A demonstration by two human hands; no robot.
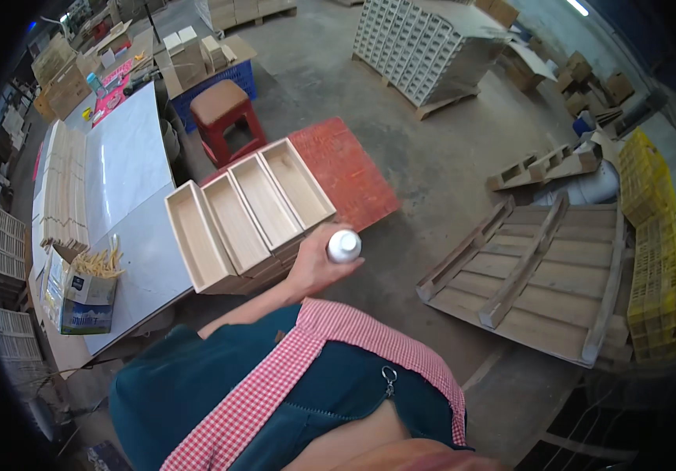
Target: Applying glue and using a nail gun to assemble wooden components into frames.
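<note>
Head view: left hand (317, 260) curls around bottle (344, 246).

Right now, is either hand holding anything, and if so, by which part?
The left hand holds a white bottle around its side, leaving the top uncovered; the right hand is out of view.

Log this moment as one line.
left hand: holds white bottle | right hand: out of view | beside left hand: four open wooden boxes

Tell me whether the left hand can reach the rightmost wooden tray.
Likely yes: the left hand is close to the rightmost wooden tray, nothing visibly between them, though it holds a white bottle.
</note>
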